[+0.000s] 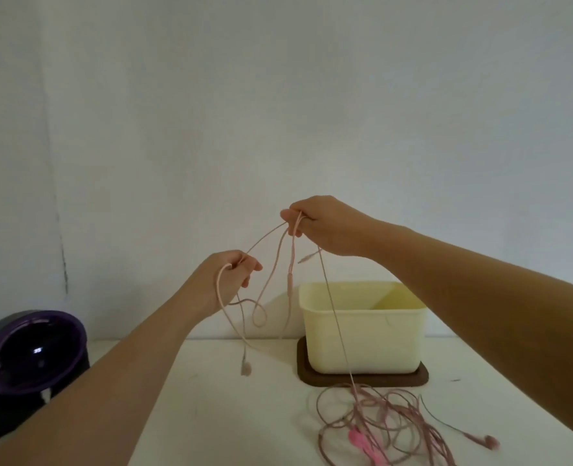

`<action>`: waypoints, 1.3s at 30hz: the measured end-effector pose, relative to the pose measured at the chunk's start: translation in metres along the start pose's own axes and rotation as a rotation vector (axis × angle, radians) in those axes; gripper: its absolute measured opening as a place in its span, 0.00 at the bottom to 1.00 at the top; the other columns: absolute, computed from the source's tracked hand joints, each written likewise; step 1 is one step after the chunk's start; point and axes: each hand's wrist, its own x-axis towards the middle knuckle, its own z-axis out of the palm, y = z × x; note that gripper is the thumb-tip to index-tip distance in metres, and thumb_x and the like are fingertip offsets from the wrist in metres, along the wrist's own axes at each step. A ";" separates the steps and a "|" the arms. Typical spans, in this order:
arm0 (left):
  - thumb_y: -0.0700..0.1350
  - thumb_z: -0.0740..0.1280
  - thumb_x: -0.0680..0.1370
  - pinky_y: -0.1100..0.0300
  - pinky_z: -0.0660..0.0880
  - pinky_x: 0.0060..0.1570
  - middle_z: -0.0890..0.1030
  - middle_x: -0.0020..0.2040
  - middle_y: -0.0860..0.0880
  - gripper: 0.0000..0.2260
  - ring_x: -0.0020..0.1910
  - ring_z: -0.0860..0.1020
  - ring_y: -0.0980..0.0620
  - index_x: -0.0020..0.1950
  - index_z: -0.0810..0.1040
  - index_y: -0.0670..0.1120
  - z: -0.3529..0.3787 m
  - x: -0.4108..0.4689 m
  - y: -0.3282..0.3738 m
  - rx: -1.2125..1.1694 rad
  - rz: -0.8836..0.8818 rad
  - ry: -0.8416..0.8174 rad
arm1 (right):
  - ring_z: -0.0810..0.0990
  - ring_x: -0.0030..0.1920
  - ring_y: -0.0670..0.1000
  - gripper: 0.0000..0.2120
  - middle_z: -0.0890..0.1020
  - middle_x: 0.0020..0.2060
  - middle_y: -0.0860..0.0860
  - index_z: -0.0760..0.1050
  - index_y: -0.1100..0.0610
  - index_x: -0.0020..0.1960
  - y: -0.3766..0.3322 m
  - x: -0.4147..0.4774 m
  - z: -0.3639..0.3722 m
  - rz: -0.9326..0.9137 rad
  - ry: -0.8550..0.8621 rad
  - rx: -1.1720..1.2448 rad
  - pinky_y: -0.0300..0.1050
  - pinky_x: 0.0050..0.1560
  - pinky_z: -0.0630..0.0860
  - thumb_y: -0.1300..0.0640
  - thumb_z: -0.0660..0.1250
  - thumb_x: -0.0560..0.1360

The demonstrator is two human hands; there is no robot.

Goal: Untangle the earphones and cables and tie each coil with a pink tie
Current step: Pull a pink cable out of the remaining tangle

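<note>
1. Head view, centre of the frame: I see both hands raised above the white table, with a pale pink earphone cable stretched between them.
2. The right hand, just above centre, pinches several strands of that cable between thumb and curled fingers.
3. The left hand, lower and to the left, has its fingers curled round a loop of the same cable.
4. From the hands the cable hangs in loose loops. An inline remote sits on one strand, a jack plug sticks out under the right hand, and one earbud dangles just above the table.
5. One strand runs down from the right hand into a tangle of cables lying on the table at lower right.
6. Bright pink ties lie within that tangle.
7. Right of centre, behind the tangle, a cream box stands on a dark brown mat.
8. At lower left sits a purple-black object, which I cannot identify.
</note>
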 end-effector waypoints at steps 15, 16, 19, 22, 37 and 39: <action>0.42 0.64 0.78 0.66 0.66 0.27 0.83 0.46 0.52 0.07 0.25 0.61 0.56 0.55 0.77 0.48 -0.019 -0.022 -0.017 -0.605 -0.166 -0.215 | 0.80 0.39 0.53 0.21 0.81 0.37 0.54 0.74 0.63 0.41 -0.045 0.039 0.049 -0.125 0.103 0.146 0.41 0.42 0.74 0.50 0.53 0.82; 0.43 0.63 0.78 0.65 0.67 0.29 0.84 0.46 0.51 0.07 0.26 0.62 0.55 0.54 0.77 0.47 -0.011 -0.024 -0.012 -0.627 -0.175 -0.273 | 0.79 0.37 0.52 0.21 0.80 0.36 0.53 0.73 0.62 0.39 -0.045 0.037 0.052 -0.114 0.050 0.152 0.39 0.40 0.74 0.50 0.54 0.82; 0.45 0.61 0.79 0.65 0.69 0.29 0.83 0.40 0.50 0.08 0.26 0.68 0.57 0.49 0.79 0.43 0.011 -0.025 -0.006 -0.648 -0.175 -0.350 | 0.75 0.34 0.46 0.19 0.76 0.32 0.48 0.70 0.58 0.37 -0.034 0.023 0.061 -0.035 -0.082 0.116 0.36 0.37 0.70 0.50 0.54 0.82; 0.44 0.59 0.81 0.65 0.66 0.29 0.77 0.34 0.50 0.11 0.25 0.65 0.56 0.43 0.77 0.44 0.019 -0.020 -0.015 -0.612 -0.213 -0.241 | 0.76 0.35 0.47 0.18 0.78 0.36 0.51 0.73 0.60 0.41 -0.014 0.010 0.068 0.058 -0.162 0.166 0.41 0.41 0.73 0.48 0.56 0.81; 0.40 0.57 0.81 0.66 0.64 0.22 0.71 0.32 0.48 0.12 0.19 0.64 0.58 0.40 0.74 0.44 0.026 -0.019 -0.085 -0.420 -0.396 0.039 | 0.76 0.46 0.46 0.19 0.76 0.49 0.45 0.73 0.52 0.62 0.033 -0.100 0.142 0.294 -0.808 0.012 0.37 0.45 0.74 0.48 0.69 0.74; 0.41 0.58 0.80 0.63 0.65 0.26 0.72 0.33 0.48 0.11 0.24 0.67 0.54 0.40 0.76 0.44 0.028 -0.022 -0.092 -0.247 -0.373 0.021 | 0.73 0.47 0.46 0.21 0.73 0.47 0.44 0.71 0.52 0.62 0.037 -0.105 0.147 0.316 -0.727 -0.004 0.39 0.46 0.70 0.47 0.70 0.72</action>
